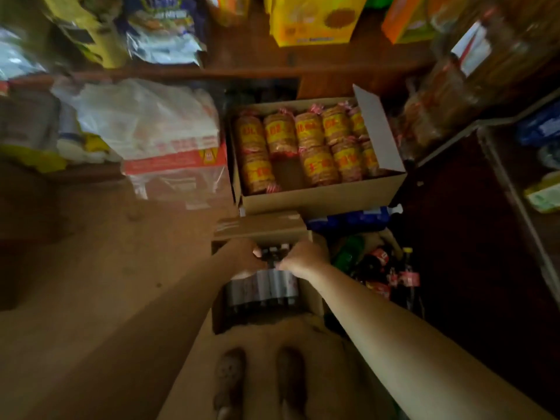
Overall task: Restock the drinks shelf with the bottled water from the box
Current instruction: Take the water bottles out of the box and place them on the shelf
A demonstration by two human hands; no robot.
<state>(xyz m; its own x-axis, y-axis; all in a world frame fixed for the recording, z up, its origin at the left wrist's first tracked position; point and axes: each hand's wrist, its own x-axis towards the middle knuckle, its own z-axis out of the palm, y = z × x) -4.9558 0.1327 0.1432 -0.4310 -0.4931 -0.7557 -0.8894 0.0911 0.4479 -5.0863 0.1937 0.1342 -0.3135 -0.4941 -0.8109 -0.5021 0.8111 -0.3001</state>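
Dim storeroom floor fills the frame, with stocked shelves across the top. At lower centre an open cardboard box point(312, 294) holds a shrink-wrapped pack of bottled water point(263, 291). Both the left hand point(242, 258) and right hand point(306, 257) curl round the pack's far edge, pinching the film. Likely heavy, with slick wrap that could stretch or tear; gripping under the base seems safer. A box of biscuit rolls point(315, 153) sits just beyond.
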